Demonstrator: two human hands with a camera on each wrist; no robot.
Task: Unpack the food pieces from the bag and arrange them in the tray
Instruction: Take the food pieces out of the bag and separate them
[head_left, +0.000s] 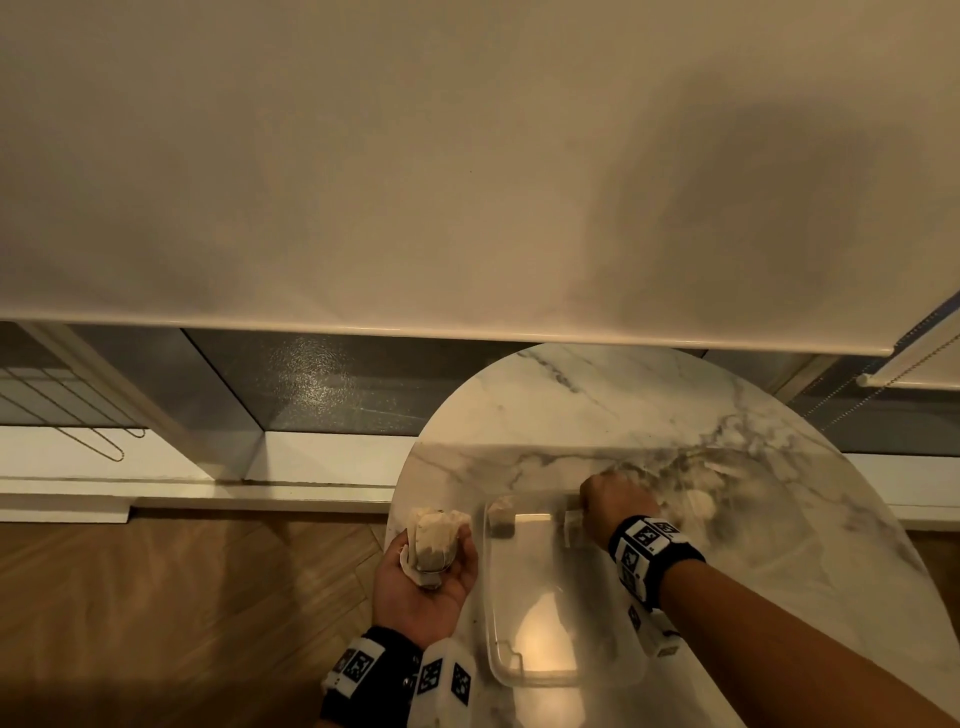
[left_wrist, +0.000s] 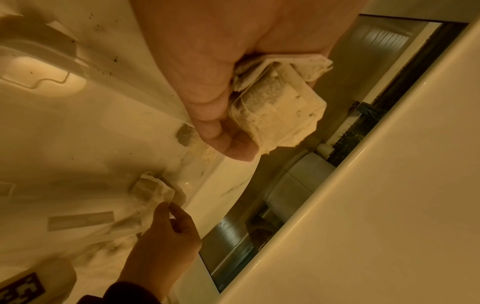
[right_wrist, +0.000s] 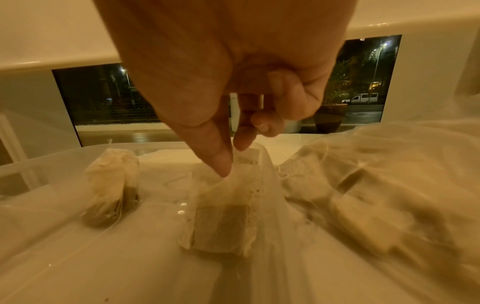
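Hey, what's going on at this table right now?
A person is unpacking small wrapped food pieces into a clear plastic tray on a marble table. The right hand pinches the top of one piece at the tray's far end, beside another piece already standing there. The left hand holds a bundle of more pieces just left of the tray. The bag lies to the right.

No readable words, brand names or numbers are showing anywhere. The only signs are black-and-white square coded markers, sitting on the left wristband (head_left: 363, 670) and the right wristband (head_left: 652, 553). The small paper tag (right_wrist: 249, 156) above the tea bag (right_wrist: 221, 218) is appearing too blurred to read.
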